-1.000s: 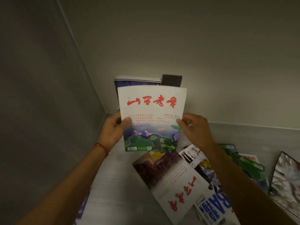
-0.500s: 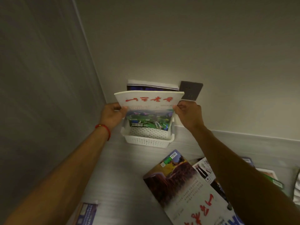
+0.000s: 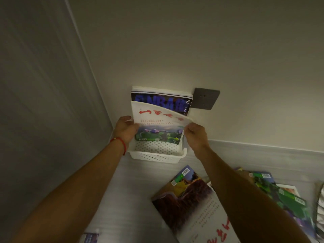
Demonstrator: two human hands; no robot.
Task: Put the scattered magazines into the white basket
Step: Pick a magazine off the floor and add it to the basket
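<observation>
The left hand grips the left edge of the white magazine; the right hand pinches its right edge. The magazine stands between both hands, its lower end inside the white basket, apparently in front of an NBA magazine. More magazines lie scattered on the tabletop.

Your arms are bare to the elbows, no sleeves showing, and there's a thin red string bracelet circling your left wrist
</observation>
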